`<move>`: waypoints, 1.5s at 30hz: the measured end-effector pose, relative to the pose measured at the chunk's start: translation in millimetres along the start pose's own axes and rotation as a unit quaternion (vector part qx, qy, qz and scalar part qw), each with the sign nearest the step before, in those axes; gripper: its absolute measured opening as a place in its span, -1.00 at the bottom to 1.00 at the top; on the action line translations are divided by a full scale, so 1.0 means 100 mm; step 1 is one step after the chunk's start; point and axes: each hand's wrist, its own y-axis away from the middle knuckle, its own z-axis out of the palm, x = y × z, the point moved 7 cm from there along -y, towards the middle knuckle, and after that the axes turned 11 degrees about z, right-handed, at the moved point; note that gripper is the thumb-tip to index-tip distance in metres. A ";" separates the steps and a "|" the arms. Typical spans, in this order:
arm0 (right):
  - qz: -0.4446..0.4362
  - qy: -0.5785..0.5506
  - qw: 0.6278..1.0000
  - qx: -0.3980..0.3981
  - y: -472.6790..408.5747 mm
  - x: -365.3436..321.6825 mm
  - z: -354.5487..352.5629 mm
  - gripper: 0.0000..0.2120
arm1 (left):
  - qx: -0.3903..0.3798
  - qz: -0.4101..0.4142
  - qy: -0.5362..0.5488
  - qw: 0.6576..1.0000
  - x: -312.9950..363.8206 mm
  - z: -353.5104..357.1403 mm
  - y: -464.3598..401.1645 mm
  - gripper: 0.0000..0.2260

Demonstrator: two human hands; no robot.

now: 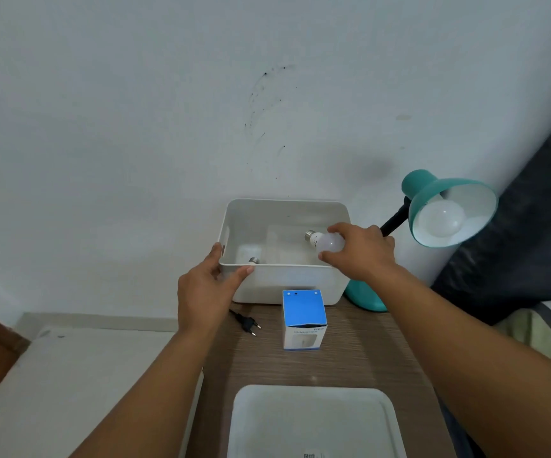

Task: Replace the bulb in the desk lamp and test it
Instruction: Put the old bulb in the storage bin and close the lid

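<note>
A teal desk lamp point(432, 196) stands at the right, its shade tilted toward me with a white bulb point(441, 221) screwed inside. My right hand point(363, 252) holds another white bulb point(328, 242) over a white plastic bin point(284, 282), metal screw base pointing left. My left hand point(206, 285) grips the bin's front left corner. The screw base of one more bulb point(253, 260) shows inside the bin behind its front wall. The lamp's black plug point(249, 323) lies unplugged on the wooden table.
A blue and white bulb box point(304, 320) stands in front of the bin. A white lid or tray point(314, 421) lies at the table's near edge. Dark fabric point(515, 259) sits to the right, and a white wall rises right behind the bin.
</note>
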 end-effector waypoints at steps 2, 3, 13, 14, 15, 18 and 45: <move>0.002 0.018 1.000 -0.012 -0.04 -0.01 0.01 -0.45 | -0.002 0.001 -0.008 1.000 0.02 -0.01 0.00 -0.32; 0.003 0.024 1.000 -0.015 -0.05 -0.02 0.01 -0.45 | -0.003 0.001 -0.010 1.000 0.03 -0.01 0.00 -0.32; -0.043 -0.032 0.998 0.014 0.08 0.00 -0.07 -0.44 | -0.073 0.015 -0.061 0.995 0.11 -0.04 -0.11 -0.28; -0.054 -0.049 0.997 0.036 0.16 0.01 -0.12 -0.45 | -0.085 0.016 -0.063 0.994 0.13 -0.05 -0.10 -0.29; -0.067 -0.067 0.994 0.059 0.24 0.02 -0.16 -0.46 | -0.093 0.022 -0.066 0.993 0.17 -0.05 -0.09 -0.31; -0.097 -0.141 0.980 0.102 0.49 0.10 -0.30 -0.51 | -0.089 0.041 -0.088 0.991 0.26 -0.15 0.01 -0.34; -0.012 -0.146 0.975 -0.166 2.45 1.67 1.13 -0.14 | -0.334 -0.032 -0.134 0.932 -0.41 -0.10 2.53 0.02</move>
